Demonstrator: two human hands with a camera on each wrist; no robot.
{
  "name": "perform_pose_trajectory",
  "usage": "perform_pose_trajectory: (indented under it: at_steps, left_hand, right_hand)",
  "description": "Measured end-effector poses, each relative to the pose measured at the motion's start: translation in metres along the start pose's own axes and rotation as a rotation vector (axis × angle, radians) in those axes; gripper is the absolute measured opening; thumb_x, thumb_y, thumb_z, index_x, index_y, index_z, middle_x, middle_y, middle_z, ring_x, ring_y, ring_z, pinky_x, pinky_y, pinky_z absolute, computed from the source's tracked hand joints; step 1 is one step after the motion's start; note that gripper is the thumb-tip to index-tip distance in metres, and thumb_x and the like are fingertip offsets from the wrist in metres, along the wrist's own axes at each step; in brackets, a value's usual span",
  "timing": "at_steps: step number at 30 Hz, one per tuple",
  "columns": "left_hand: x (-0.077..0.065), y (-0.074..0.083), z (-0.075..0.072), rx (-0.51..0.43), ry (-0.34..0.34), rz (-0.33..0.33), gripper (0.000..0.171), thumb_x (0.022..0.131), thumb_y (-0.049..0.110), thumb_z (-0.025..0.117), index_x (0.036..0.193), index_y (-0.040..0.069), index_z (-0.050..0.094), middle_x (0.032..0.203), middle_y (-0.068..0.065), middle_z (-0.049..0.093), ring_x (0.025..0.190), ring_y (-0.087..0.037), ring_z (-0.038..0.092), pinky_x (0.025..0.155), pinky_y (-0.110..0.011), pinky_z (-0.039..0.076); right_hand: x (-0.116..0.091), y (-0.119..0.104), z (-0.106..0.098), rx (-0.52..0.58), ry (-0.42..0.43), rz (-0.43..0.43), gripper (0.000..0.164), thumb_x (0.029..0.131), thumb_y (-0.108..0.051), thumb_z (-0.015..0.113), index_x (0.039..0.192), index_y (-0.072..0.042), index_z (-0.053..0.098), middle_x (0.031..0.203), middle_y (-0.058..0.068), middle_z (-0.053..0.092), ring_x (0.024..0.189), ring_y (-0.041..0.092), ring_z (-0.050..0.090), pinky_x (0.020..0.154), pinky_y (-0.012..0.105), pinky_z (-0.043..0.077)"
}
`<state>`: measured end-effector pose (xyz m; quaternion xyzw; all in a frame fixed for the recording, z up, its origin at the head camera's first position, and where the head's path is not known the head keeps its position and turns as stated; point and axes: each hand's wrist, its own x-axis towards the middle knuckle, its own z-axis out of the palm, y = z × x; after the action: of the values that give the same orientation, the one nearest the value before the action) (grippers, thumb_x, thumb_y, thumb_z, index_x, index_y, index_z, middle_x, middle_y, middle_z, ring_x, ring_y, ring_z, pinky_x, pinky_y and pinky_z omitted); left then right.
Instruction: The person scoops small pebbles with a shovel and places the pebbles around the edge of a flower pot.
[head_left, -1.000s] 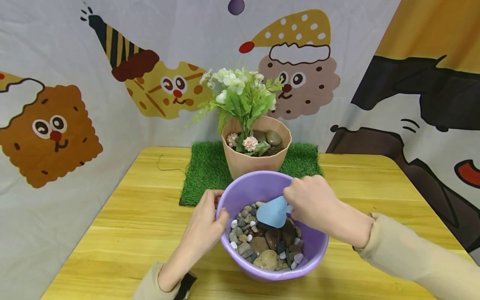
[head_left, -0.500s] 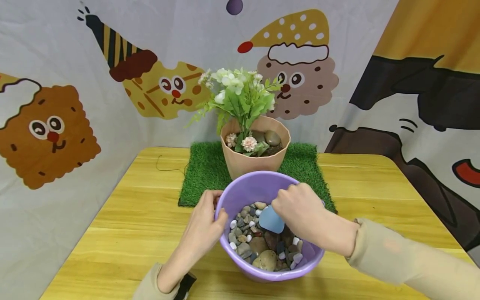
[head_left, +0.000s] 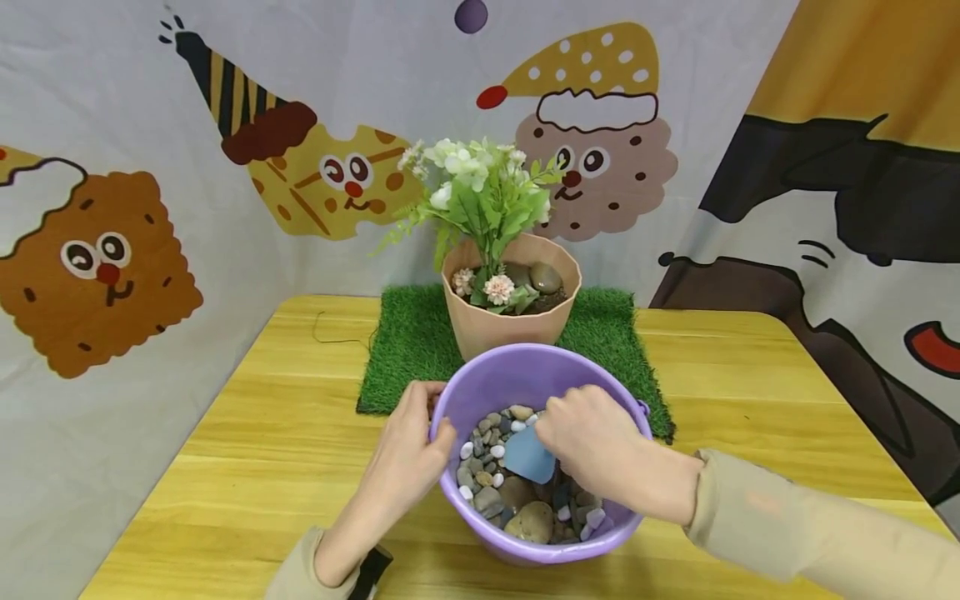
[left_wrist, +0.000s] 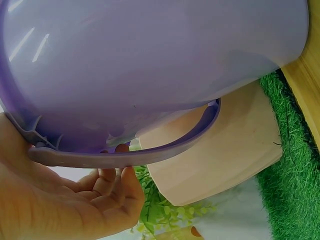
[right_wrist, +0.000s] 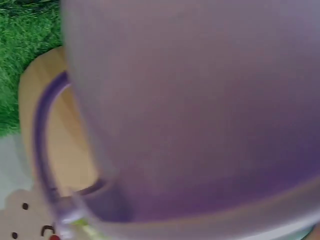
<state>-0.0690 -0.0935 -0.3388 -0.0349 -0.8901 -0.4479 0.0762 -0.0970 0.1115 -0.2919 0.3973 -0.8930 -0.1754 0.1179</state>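
A purple bucket (head_left: 510, 379) with stones inside stands on the table, its mouth tipped toward me. My left hand (head_left: 408, 454) grips its left rim; in the left wrist view the fingers curl under the bucket's handle (left_wrist: 125, 159). Inside the bucket, my right hand (head_left: 596, 442) holds a small light-blue shovel (head_left: 529, 455) by its grip, which the fist hides. The blade lies against small pebbles and larger stones (head_left: 531, 522). From the right wrist, mostly the bucket's outer wall (right_wrist: 190, 100) shows, and the right hand is almost wholly out of that view.
Right behind the bucket, a peach flowerpot (head_left: 498, 333) with white flowers and stones sits on a green grass mat (head_left: 408, 350). Wooden table (head_left: 285, 467) extends on both sides. A cartoon-printed cloth (head_left: 330, 50) hangs at the back, and a thin dark thread lies at left.
My right hand has moved down and to the left, deeper into the bucket, bringing the shovel blade lower among the stones. The left hand has stayed on the rim.
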Motion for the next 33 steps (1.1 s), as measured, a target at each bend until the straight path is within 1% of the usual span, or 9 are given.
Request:
perform_pose_trajectory:
  at_steps: [4, 5, 7, 10, 16, 21, 28, 30, 33]
  left_hand:
    - [0.0, 0.0, 0.001, -0.006, -0.004, -0.004, 0.04, 0.082, 0.005, 0.054, 0.121, -0.001, 0.051, 0.109, -0.012, 0.057, 0.095, -0.024, 0.061, 0.074, -0.027, 0.057]
    - [0.0, 0.0, 0.001, -0.006, -0.004, -0.005, 0.04, 0.082, 0.005, 0.054, 0.121, -0.001, 0.051, 0.109, -0.012, 0.057, 0.096, -0.024, 0.061, 0.073, -0.027, 0.057]
    - [0.0, 0.0, 0.001, -0.004, -0.002, -0.005, 0.04, 0.082, 0.005, 0.054, 0.121, -0.001, 0.051, 0.109, -0.012, 0.057, 0.096, -0.024, 0.061, 0.074, -0.027, 0.057]
    - [0.0, 0.0, 0.001, 0.002, 0.007, -0.004, 0.04, 0.081, 0.005, 0.055, 0.121, -0.001, 0.051, 0.108, -0.012, 0.057, 0.095, -0.024, 0.061, 0.075, -0.029, 0.057]
    - [0.0, 0.0, 0.001, 0.002, 0.004, -0.015, 0.04, 0.082, 0.006, 0.055, 0.121, -0.001, 0.052, 0.109, -0.011, 0.057, 0.095, -0.024, 0.061, 0.076, -0.03, 0.056]
    - [0.0, 0.0, 0.0, -0.001, 0.001, -0.017, 0.04, 0.082, 0.006, 0.054, 0.121, -0.001, 0.051, 0.109, -0.011, 0.057, 0.095, -0.024, 0.061, 0.076, -0.029, 0.056]
    - [0.0, 0.0, 0.0, -0.002, -0.002, -0.019, 0.041, 0.081, 0.006, 0.054, 0.121, -0.001, 0.051, 0.109, -0.012, 0.057, 0.094, -0.024, 0.061, 0.074, -0.028, 0.056]
    - [0.0, 0.001, 0.0, -0.003, -0.004, -0.021, 0.041, 0.081, 0.006, 0.054, 0.121, -0.001, 0.051, 0.109, -0.012, 0.057, 0.094, -0.024, 0.06, 0.074, -0.028, 0.056]
    - [0.0, 0.001, 0.0, -0.003, -0.005, -0.022, 0.041, 0.081, 0.006, 0.054, 0.121, -0.001, 0.051, 0.109, -0.011, 0.057, 0.095, -0.024, 0.061, 0.073, -0.027, 0.056]
  right_hand:
    - [0.002, 0.012, 0.005, 0.113, -0.11, 0.039, 0.026, 0.059, -0.01, 0.078, 0.055, -0.016, 0.054, 0.055, -0.001, 0.052, 0.046, 0.018, 0.046, 0.042, 0.03, 0.042]
    - [0.001, 0.014, 0.007, 0.128, -0.115, 0.045, 0.026, 0.058, -0.01, 0.078, 0.055, -0.016, 0.053, 0.055, -0.001, 0.051, 0.046, 0.017, 0.046, 0.042, 0.03, 0.042]
    - [-0.001, 0.017, 0.011, 0.144, -0.094, 0.044, 0.029, 0.057, -0.006, 0.075, 0.053, -0.018, 0.049, 0.052, -0.002, 0.048, 0.045, 0.016, 0.044, 0.042, 0.029, 0.041]
    - [-0.006, 0.018, 0.016, 0.132, -0.027, 0.025, 0.03, 0.056, -0.003, 0.07, 0.051, -0.019, 0.046, 0.05, -0.004, 0.044, 0.045, 0.014, 0.04, 0.042, 0.028, 0.038]
    - [-0.013, 0.02, 0.023, 0.097, 0.055, -0.035, 0.027, 0.056, 0.001, 0.063, 0.048, -0.02, 0.047, 0.048, -0.005, 0.044, 0.046, 0.014, 0.037, 0.042, 0.026, 0.034]
    - [-0.016, 0.021, 0.025, 0.073, 0.087, -0.064, 0.026, 0.056, 0.0, 0.063, 0.047, -0.019, 0.049, 0.05, -0.004, 0.047, 0.046, 0.015, 0.037, 0.043, 0.026, 0.033]
    - [-0.016, 0.022, 0.024, 0.069, 0.079, -0.058, 0.022, 0.058, 0.001, 0.063, 0.049, -0.017, 0.053, 0.051, -0.003, 0.049, 0.047, 0.015, 0.038, 0.043, 0.025, 0.034]
    - [-0.016, 0.022, 0.024, 0.084, 0.091, -0.064, 0.021, 0.057, -0.001, 0.064, 0.05, -0.017, 0.054, 0.053, -0.004, 0.05, 0.047, 0.014, 0.039, 0.043, 0.025, 0.034]
    - [-0.016, 0.022, 0.026, 0.147, 0.125, -0.109, 0.016, 0.057, -0.008, 0.07, 0.054, -0.019, 0.059, 0.054, -0.006, 0.05, 0.047, 0.012, 0.04, 0.043, 0.023, 0.035]
